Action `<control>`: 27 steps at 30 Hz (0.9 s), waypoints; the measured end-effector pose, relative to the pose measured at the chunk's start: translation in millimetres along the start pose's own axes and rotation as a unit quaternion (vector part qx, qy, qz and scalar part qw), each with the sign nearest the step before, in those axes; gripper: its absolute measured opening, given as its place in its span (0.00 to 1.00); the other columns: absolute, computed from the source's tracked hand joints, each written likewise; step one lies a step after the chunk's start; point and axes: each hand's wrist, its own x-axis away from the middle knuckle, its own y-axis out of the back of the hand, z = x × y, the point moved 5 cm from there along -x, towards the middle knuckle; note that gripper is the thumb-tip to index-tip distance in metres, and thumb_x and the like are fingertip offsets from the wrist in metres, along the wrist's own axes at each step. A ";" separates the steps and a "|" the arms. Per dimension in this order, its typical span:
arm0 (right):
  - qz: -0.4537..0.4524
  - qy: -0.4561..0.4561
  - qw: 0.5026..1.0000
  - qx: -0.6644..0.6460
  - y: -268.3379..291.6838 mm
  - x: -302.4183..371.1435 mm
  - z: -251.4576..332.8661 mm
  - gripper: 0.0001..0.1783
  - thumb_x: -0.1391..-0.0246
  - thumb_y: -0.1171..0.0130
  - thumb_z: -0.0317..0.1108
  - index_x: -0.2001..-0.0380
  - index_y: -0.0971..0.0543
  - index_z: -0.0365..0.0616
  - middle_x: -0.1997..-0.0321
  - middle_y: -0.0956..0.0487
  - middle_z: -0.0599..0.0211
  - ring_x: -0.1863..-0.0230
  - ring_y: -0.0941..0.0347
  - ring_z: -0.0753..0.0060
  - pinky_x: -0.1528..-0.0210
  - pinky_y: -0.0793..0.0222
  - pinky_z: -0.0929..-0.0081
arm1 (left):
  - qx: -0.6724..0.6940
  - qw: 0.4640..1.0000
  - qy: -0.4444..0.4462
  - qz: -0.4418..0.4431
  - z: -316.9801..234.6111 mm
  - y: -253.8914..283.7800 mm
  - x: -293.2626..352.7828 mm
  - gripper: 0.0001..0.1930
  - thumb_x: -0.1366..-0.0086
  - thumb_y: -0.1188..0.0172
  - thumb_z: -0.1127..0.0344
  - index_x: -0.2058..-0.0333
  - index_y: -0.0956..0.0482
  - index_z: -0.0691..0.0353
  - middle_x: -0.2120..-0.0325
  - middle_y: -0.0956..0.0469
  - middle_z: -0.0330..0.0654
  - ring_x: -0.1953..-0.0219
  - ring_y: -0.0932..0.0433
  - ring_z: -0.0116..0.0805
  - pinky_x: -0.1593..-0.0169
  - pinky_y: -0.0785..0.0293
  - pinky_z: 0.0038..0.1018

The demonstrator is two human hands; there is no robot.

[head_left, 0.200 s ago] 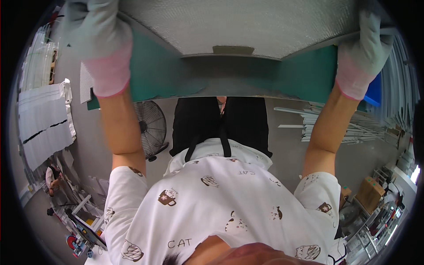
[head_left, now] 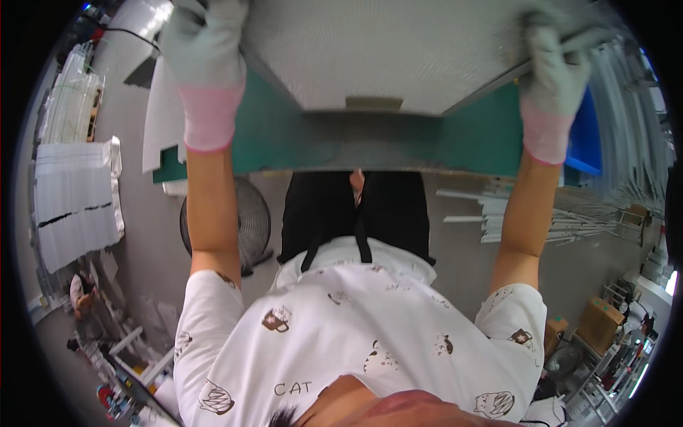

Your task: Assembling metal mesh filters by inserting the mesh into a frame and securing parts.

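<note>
A wide grey-white panel point(head_left: 398, 57) with a fine textured face and thin raised side edges spans the top of the view. A small tan strip point(head_left: 373, 104) shows on its near edge. My left hand point(head_left: 204, 53), in a grey-white glove with a pink cuff, is closed at the panel's left edge; its fingertips are partly cut off. On the opposite edge my right hand point(head_left: 556, 78), gloved alike, has its fingers curled round the rim, a little blurred. Beneath the panel lies a green-topped table point(head_left: 469, 146). The panel's far side is out of view.
A blue bin point(head_left: 585, 135) stands beyond my right wrist. Thin white strips point(head_left: 526, 217) lie at the right, and a black floor fan point(head_left: 249, 220) stands by my left forearm. White sheets point(head_left: 78, 203) are stacked at the left; another person point(head_left: 82, 290) is farther back.
Both hands have come inward toward the middle of the view. The panel looks slightly smaller, and its near edge sits lower in the picture, as does the table edge.
</note>
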 end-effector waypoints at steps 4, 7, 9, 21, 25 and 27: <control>-0.062 -0.344 0.786 -0.509 14.0 -47.2 -3.2 0.15 0.45 0.38 0.38 0.66 0.27 0.36 0.67 0.27 0.72 0.66 0.33 0.82 0.62 0.35 0.81 | 0.521 0.779 0.342 -0.064 -17.0 -4.5 -2.7 0.12 0.38 0.41 0.67 0.59 0.23 0.69 0.64 0.23 0.36 0.64 0.30 0.20 0.58 0.33 0.20; -0.096 -0.317 0.803 -0.496 1.1 -58.4 -1.1 0.26 0.47 0.37 0.52 0.69 0.27 0.34 0.75 0.31 0.77 0.72 0.39 0.82 0.70 0.39 0.79 | 0.538 0.749 0.386 -0.026 -20.1 -7.9 -12.8 0.13 0.37 0.40 0.65 0.59 0.23 0.70 0.65 0.23 0.35 0.64 0.30 0.20 0.58 0.33 0.19; -0.103 -0.311 0.765 -0.555 9.4 -62.3 4.2 0.28 0.45 0.40 0.51 0.61 0.28 0.31 0.73 0.31 0.75 0.71 0.39 0.82 0.69 0.38 0.78 | 0.533 0.753 0.386 -0.021 -13.4 -12.0 -24.8 0.14 0.37 0.40 0.62 0.59 0.23 0.68 0.68 0.24 0.33 0.67 0.32 0.18 0.61 0.35 0.17; -0.112 -0.313 0.724 -0.605 58.2 -92.5 -34.3 0.20 0.37 0.49 0.32 0.46 0.32 0.30 0.62 0.20 0.56 0.59 0.22 0.69 0.53 0.26 0.74 | 0.557 0.769 0.315 0.008 3.5 -12.0 -47.8 0.12 0.35 0.41 0.60 0.62 0.22 0.64 0.71 0.28 0.27 0.69 0.37 0.16 0.62 0.41 0.15; 0.001 -0.251 0.817 -0.519 64.5 -121.7 -34.4 0.20 0.39 0.47 0.33 0.48 0.29 0.32 0.65 0.21 0.63 0.63 0.25 0.76 0.58 0.30 0.78 | 0.557 0.763 0.326 0.036 11.9 -18.0 -43.1 0.12 0.34 0.42 0.60 0.62 0.22 0.64 0.70 0.28 0.28 0.68 0.36 0.16 0.60 0.40 0.15; 0.141 -0.163 0.866 -0.451 62.2 -133.9 -32.5 0.20 0.42 0.47 0.30 0.47 0.28 0.34 0.68 0.24 0.67 0.67 0.30 0.77 0.60 0.33 0.79 | 0.581 0.753 0.306 0.030 5.7 -15.5 -48.7 0.12 0.34 0.42 0.61 0.60 0.23 0.64 0.70 0.27 0.28 0.67 0.35 0.15 0.60 0.39 0.14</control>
